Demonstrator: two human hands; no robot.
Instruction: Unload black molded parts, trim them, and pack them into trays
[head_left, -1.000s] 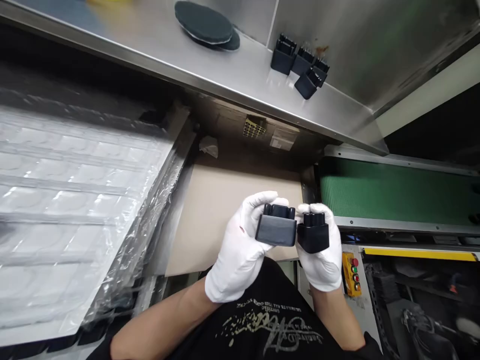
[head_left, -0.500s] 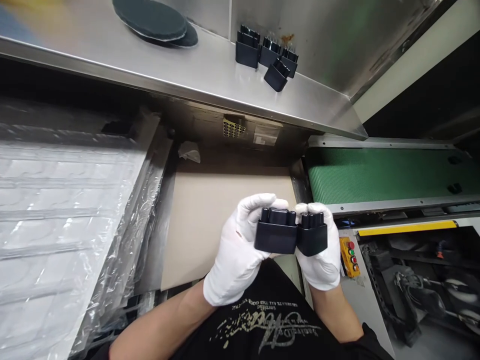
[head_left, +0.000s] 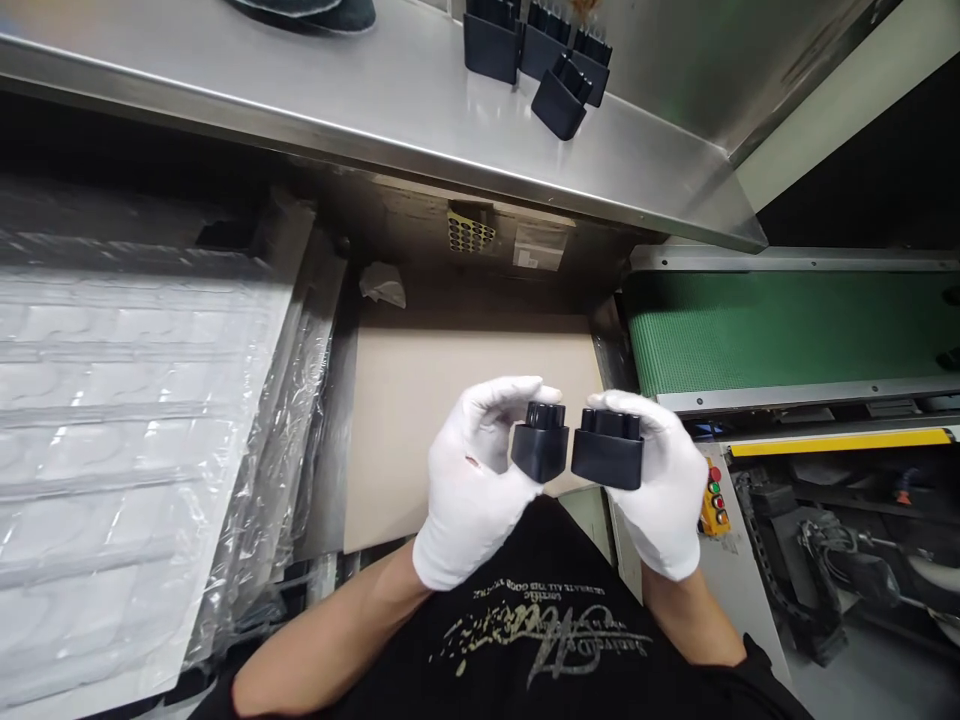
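In white gloves, both my hands hold black plastic parts in front of my chest. My left hand (head_left: 480, 480) grips a black plastic block (head_left: 541, 452) with short posts on its top, thumb below and fingers behind. A matching black plastic block (head_left: 607, 455) is pinched in my right hand (head_left: 652, 480), its wide face toward me. The two blocks are side by side with a narrow gap between them. Several similar black blocks (head_left: 491, 48) stand grouped on the steel shelf (head_left: 360, 105) above, one leaning at the front.
Stacked clear plastic trays (head_left: 127, 400) lie at the left in crinkled wrap. A beige board (head_left: 405, 400) lies below the shelf. To the right run a green conveyor belt (head_left: 780, 335) and a yellow bar (head_left: 840, 443), with a push-button box (head_left: 715, 500) beneath. Dark round pads (head_left: 330, 15) sit on the shelf.
Both blocks have been turned: the left one now shows a narrower face, the right one a wider face. They have come slightly apart. The camera view has tilted down a little.
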